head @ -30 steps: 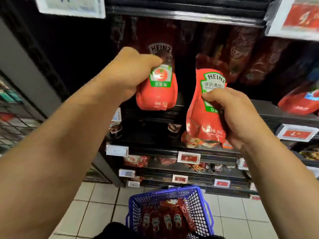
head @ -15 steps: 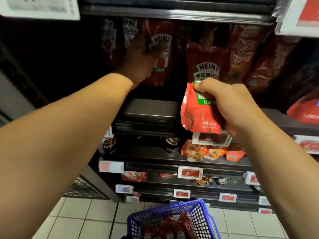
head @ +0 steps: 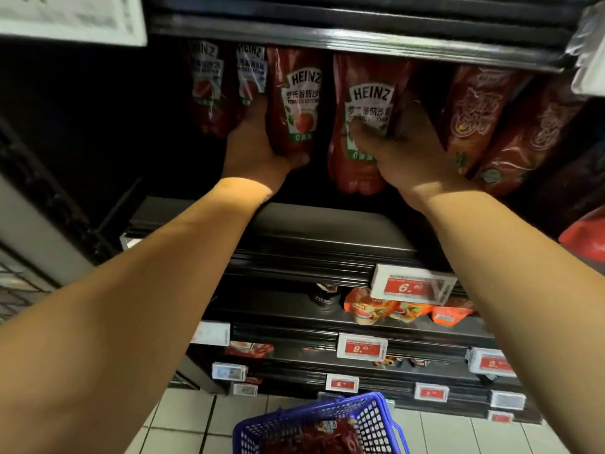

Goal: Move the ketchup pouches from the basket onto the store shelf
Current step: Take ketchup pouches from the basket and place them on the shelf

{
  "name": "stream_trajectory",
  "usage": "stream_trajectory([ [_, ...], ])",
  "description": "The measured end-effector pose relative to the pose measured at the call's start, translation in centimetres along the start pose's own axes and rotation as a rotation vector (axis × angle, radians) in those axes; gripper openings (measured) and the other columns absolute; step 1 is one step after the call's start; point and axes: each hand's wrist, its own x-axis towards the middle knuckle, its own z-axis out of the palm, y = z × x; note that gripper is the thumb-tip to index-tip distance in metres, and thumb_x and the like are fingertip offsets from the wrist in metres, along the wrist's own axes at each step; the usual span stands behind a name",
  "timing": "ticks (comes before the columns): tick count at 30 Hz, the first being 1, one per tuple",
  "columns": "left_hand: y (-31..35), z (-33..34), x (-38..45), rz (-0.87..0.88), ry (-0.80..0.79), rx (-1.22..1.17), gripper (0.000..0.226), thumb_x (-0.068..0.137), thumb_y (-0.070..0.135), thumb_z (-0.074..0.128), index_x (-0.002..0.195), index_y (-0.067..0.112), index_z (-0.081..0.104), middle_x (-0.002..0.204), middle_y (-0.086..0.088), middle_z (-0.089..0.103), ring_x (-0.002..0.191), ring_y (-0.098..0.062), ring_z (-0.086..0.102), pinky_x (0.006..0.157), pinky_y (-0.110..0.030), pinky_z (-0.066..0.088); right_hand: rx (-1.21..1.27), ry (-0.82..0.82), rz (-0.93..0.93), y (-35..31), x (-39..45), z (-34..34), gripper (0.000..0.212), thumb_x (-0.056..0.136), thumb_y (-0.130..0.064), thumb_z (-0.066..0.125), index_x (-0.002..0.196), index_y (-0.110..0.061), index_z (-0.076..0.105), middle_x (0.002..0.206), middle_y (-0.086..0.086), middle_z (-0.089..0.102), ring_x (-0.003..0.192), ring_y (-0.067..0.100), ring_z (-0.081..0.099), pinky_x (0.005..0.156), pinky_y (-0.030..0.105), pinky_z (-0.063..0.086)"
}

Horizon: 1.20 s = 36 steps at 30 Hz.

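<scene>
**Two ketchup pouches held upright at the dark upper shelf**

Here, in the head view, two red Heinz pouches are seen with their long axes vertical, tops up under the shelf edge and printed fronts turned outward. The left pouch is cupped from below and from its left side by the left hand, whose fingers are wrapped around its lower end. The right pouch is gripped at mid-height by the right hand, fingers closed across the label. Both pouches are inside the upper shelf bay, just beside two more Heinz pouches further left.

The right pouch's label is partly covered by fingers, and the bay's rear is lost in shadow. The blue basket is cut off by the bottom edge; red packs inside are blurred.

"HEINZ" and "TOMATO KETCH" are legible, with Chinese characters between. A price tag reads "6."; another reads "9.".
</scene>
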Motion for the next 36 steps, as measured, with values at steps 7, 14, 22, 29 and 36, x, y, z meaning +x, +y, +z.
stream_trajectory([
  [7, -0.1, 0.2, 0.1, 0.008, 0.151, 0.238, 0.091, 0.076, 0.022, 0.083, 0.150, 0.028, 0.031, 0.137, -0.004, 0.059, 0.126, -0.023, 0.056, 0.095, -0.022, 0.036, -0.385, 0.031, -0.043, 1.3, 2.7, 1.1, 0.056, 0.100, -0.043, 0.057, 0.142, -0.007, 0.046, 0.140, 0.010, 0.058, 0.129, 0.026, 0.053, 0.106, 0.028, 0.042],
  [14, 0.6, 1.5, 0.6, 0.008, 0.113, 0.387, 0.094, 0.085, 0.017, 0.074, 0.158, 0.019, 0.015, 0.148, -0.020, 0.043, 0.136, -0.037, 0.044, 0.111, -0.043, 0.039, -0.576, 0.203, -0.062, 1.6, 3.3, 2.4, 0.064, 0.095, -0.046, 0.063, 0.136, 0.001, 0.051, 0.137, 0.020, 0.057, 0.129, 0.035, 0.051, 0.103, 0.034, 0.038],
  [22, 0.3, 3.1, 2.9, 0.141, 0.069, 0.798, 0.051, 0.099, 0.015, 0.052, 0.148, 0.007, 0.040, 0.148, -0.019, 0.045, 0.140, -0.036, 0.035, 0.116, -0.040, 0.027, -0.655, 0.293, 0.058, 2.1, 5.0, 4.4, 0.054, 0.102, -0.027, 0.051, 0.145, 0.005, 0.041, 0.137, 0.023, 0.056, 0.126, 0.038, 0.054, 0.101, 0.037, 0.042],
  [29, 0.5, 1.9, 2.5, -0.201, 0.386, 0.490, 0.110, 0.067, 0.047, 0.085, 0.152, 0.012, 0.024, 0.156, -0.022, 0.026, 0.143, -0.040, 0.025, 0.112, -0.052, 0.030, -0.584, 0.403, 0.072, 2.5, 2.6, 5.7, 0.081, 0.091, -0.013, 0.065, 0.157, -0.009, 0.019, 0.158, 0.023, 0.025, 0.141, 0.043, 0.031, 0.114, 0.045, 0.032],
  [36, -1.0, 1.9, 4.2, -0.432, 0.357, 0.356, 0.149, 0.046, 0.069, 0.087, 0.157, 0.015, 0.003, 0.160, -0.020, 0.013, 0.147, -0.039, 0.016, 0.116, -0.054, 0.027, -0.552, 0.379, 0.135, 3.3, 3.7, 6.3, 0.105, 0.084, -0.039, 0.075, 0.159, -0.015, 0.006, 0.158, 0.019, 0.021, 0.138, 0.043, 0.036, 0.107, 0.047, 0.039],
])
